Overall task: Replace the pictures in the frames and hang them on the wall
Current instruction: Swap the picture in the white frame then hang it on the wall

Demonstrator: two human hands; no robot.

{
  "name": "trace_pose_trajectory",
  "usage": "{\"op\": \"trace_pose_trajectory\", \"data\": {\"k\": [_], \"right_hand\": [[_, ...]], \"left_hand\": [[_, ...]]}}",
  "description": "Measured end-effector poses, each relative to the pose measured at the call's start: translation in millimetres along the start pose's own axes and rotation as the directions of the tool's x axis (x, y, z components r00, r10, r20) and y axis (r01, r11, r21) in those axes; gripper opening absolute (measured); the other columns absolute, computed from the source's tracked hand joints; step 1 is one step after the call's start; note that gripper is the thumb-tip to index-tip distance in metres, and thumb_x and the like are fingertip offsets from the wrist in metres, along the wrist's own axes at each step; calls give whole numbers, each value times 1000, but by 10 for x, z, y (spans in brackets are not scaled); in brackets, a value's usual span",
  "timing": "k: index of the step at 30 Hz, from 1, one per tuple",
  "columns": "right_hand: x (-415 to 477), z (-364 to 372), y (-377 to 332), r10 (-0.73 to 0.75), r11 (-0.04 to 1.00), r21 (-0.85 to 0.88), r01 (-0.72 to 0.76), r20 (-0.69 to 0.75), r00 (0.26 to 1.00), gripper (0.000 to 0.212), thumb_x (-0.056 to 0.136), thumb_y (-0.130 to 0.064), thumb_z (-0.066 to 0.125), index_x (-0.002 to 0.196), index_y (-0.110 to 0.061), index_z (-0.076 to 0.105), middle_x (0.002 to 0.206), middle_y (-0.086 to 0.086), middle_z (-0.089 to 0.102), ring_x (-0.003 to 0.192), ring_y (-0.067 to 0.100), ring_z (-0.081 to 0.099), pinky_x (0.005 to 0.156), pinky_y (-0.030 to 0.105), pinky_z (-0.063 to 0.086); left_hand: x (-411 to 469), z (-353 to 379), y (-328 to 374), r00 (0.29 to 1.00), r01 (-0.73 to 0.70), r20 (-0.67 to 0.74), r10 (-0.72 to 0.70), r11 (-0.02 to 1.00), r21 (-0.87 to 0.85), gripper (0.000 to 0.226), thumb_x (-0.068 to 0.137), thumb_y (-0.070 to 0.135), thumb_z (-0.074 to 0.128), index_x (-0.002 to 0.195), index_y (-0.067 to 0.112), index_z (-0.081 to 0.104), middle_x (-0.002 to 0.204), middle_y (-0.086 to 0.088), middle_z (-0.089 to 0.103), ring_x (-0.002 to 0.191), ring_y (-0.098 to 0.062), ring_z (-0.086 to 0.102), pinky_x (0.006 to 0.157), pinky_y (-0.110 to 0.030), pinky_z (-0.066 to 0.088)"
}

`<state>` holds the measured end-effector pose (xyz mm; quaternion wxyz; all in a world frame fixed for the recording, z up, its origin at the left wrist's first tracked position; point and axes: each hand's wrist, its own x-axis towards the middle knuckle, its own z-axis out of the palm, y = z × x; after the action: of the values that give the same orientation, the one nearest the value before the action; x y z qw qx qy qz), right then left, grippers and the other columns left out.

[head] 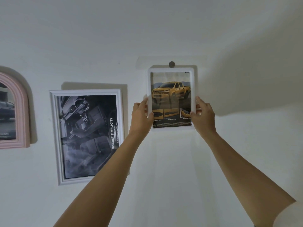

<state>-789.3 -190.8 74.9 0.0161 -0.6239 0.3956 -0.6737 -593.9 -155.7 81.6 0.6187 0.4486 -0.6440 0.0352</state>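
Note:
A white frame (171,69) with rounded corners holds a picture of a yellow pickup truck (171,92). It is held up against the white wall, its top edge just under a round grey hook (171,64). My left hand (141,115) grips the frame's lower left side, thumb on the front. My right hand (203,114) grips the lower right side in the same way. Both arms reach up from below.
A white rectangular frame (55,138) with a black-and-white car interior picture hangs slightly tilted to the left. Further left, at the view's edge, hangs a pink arched frame (22,102) with a car picture. Bare wall (246,145) lies to the right and below.

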Motion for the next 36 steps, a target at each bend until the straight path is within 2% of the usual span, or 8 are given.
{"op": "trace_pose_trajectory", "data": {"k": [9, 12, 18, 29, 32, 36], "right_hand": [[-45, -56, -46, -17, 999, -48, 16, -16, 1000, 53, 88, 2, 53, 138, -9, 40, 121, 17, 47, 103, 17, 49, 84, 19, 41], [-62, -71, -75, -12, 998, -67, 10, -21, 1000, 52, 88, 1, 54, 137, -9, 41, 122, 17, 47, 99, 12, 46, 83, 17, 40], [-95, -93, -92, -8, 993, -117, 6, -15, 1000, 53, 87, 1, 56, 137, -9, 42, 123, 18, 48, 109, 25, 52, 81, 18, 39], [-204, -102, -115, 10, 987, -160, -13, -23, 1000, 54, 85, 0, 58, 136, -11, 43, 127, 15, 43, 118, 29, 47, 87, 28, 44], [-223, -74, -251, -35, 983, -180, 26, -50, 998, 52, 86, -2, 56, 135, -11, 44, 129, 13, 43, 122, 27, 43, 90, 29, 43], [-235, 132, -595, -178, 968, -188, 168, -36, 983, 48, 86, -4, 53, 133, -12, 47, 126, 12, 47, 118, 25, 44, 91, 32, 45]], "left_hand": [[-5, -10, 50, 1000, 9, 5, -9, 1000, 4, 54, 90, 11, 58, 140, 16, 37, 120, -5, 46, 97, -8, 50, 75, -14, 45], [-11, -36, 52, 1000, 11, 16, -11, 1000, 20, 54, 90, 10, 58, 140, 15, 37, 121, -5, 47, 97, -7, 49, 77, -15, 44], [-25, -118, 56, 1000, 21, 20, -22, 998, 54, 55, 90, 11, 58, 140, 14, 37, 124, -7, 48, 98, -7, 46, 83, -18, 41], [-90, -332, 37, 1000, 14, 26, -16, 997, 75, 54, 90, 11, 57, 140, 13, 37, 125, -7, 48, 99, -8, 45, 86, -18, 40], [-98, -449, 51, 999, -8, 34, 4, 994, 113, 52, 91, 13, 56, 140, 13, 37, 129, -7, 47, 105, -11, 47, 89, -19, 40], [-66, -777, 56, 994, -107, 13, 108, 950, 292, 47, 93, 21, 51, 138, 13, 39, 131, -5, 47, 123, -19, 43, 96, -32, 43]]}}
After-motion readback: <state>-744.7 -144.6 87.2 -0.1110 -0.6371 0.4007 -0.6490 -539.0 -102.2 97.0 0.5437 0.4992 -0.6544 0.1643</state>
